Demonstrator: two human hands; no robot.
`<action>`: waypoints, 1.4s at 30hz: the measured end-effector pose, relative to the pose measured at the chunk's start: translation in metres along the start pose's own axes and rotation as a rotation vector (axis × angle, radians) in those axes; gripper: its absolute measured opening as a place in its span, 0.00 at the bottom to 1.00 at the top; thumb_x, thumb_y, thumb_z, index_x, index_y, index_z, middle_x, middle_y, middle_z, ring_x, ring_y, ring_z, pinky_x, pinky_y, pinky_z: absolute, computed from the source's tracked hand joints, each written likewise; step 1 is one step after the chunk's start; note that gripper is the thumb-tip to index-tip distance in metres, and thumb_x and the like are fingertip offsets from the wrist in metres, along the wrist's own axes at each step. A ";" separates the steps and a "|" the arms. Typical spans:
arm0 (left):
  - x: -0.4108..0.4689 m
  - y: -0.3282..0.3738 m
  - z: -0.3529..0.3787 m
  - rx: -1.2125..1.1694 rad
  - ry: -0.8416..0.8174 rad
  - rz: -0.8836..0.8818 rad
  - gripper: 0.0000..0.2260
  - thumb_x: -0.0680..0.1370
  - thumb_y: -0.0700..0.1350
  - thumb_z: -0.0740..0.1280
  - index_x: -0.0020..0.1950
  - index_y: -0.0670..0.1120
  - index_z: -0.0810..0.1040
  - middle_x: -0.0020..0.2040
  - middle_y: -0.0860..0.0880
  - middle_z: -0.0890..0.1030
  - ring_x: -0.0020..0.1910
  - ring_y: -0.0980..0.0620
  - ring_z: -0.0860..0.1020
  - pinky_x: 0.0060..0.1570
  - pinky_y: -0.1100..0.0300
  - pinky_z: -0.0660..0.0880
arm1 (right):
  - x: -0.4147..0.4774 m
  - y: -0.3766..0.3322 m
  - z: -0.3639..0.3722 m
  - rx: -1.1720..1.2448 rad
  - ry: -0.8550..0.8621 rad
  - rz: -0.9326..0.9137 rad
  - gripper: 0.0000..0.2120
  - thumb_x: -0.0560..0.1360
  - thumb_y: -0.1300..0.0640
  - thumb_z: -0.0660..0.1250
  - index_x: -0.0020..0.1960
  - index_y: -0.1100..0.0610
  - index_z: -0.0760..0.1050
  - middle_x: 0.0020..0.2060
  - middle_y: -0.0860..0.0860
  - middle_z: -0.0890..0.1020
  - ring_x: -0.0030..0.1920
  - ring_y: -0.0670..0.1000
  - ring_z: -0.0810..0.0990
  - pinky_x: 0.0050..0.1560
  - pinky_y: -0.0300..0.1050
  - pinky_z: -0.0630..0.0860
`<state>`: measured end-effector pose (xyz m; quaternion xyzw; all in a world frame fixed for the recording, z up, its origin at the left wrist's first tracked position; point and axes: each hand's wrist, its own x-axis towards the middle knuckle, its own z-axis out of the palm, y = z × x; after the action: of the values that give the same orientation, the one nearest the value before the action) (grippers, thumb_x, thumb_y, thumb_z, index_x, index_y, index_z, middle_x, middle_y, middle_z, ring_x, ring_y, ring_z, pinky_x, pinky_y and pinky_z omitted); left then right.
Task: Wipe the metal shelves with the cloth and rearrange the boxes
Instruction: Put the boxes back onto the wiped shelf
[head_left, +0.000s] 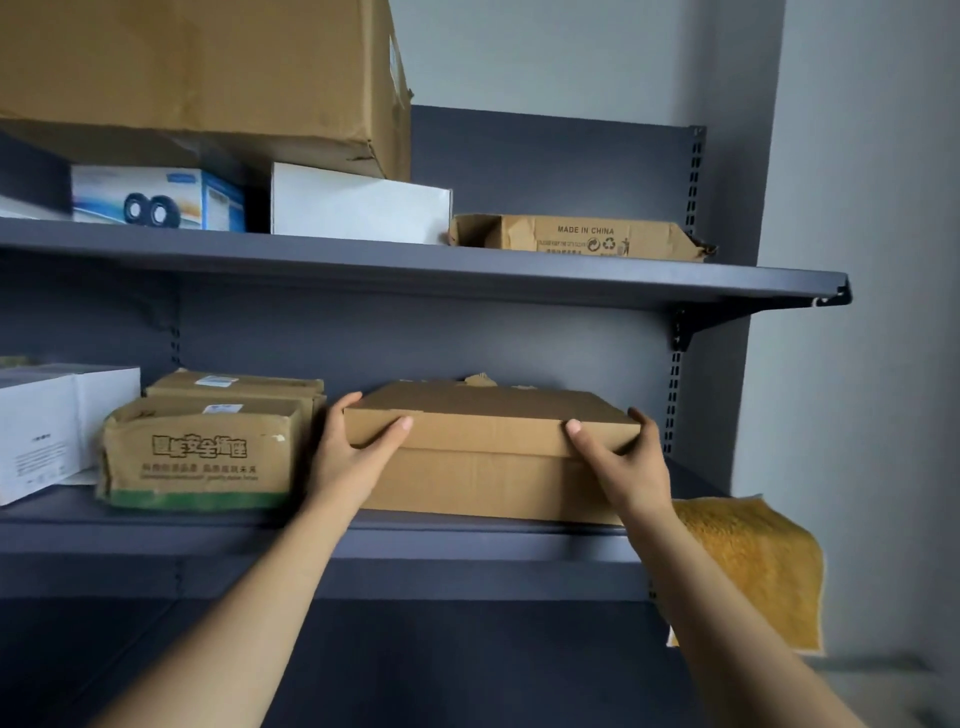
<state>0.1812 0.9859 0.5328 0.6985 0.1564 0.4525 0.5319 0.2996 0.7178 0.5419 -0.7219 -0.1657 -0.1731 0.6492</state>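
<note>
A flat brown cardboard box (483, 452) sits on the middle grey metal shelf (208, 525), toward its right end. My left hand (353, 457) grips the box's left front corner, thumb on the front face and fingers round the side. My right hand (621, 457) grips the right front corner the same way. A yellow cloth (753, 566) hangs over the shelf's right end, behind my right forearm, touched by neither hand.
Left of the held box stand two brown boxes with printed labels (202, 457) and a white box (47, 426). The upper shelf (467, 265) carries a crushed flat carton (576, 236), a white box (358, 205), a blue-white box (156, 197) and a large carton (208, 78).
</note>
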 end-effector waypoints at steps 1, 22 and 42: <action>0.001 0.000 0.000 -0.034 0.000 -0.012 0.31 0.73 0.57 0.76 0.73 0.60 0.68 0.61 0.57 0.74 0.60 0.53 0.73 0.58 0.57 0.69 | -0.001 0.003 0.001 -0.006 0.009 -0.001 0.45 0.67 0.36 0.78 0.77 0.50 0.64 0.66 0.50 0.77 0.67 0.55 0.76 0.66 0.50 0.74; -0.136 0.079 -0.053 -0.145 0.144 0.036 0.27 0.69 0.58 0.79 0.64 0.53 0.77 0.55 0.57 0.82 0.54 0.57 0.80 0.51 0.57 0.76 | -0.113 -0.052 -0.089 0.132 0.012 -0.125 0.38 0.68 0.41 0.79 0.72 0.51 0.70 0.58 0.45 0.80 0.60 0.49 0.79 0.63 0.48 0.75; -0.310 0.060 -0.088 0.054 0.120 -0.158 0.24 0.70 0.60 0.78 0.60 0.51 0.76 0.52 0.54 0.81 0.50 0.53 0.78 0.44 0.55 0.75 | -0.251 0.008 -0.167 0.049 -0.105 0.132 0.35 0.66 0.37 0.79 0.66 0.51 0.72 0.58 0.49 0.81 0.59 0.54 0.79 0.62 0.54 0.77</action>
<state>-0.0723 0.7987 0.4438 0.6698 0.2544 0.4458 0.5366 0.0754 0.5469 0.4342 -0.7233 -0.1557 -0.0878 0.6670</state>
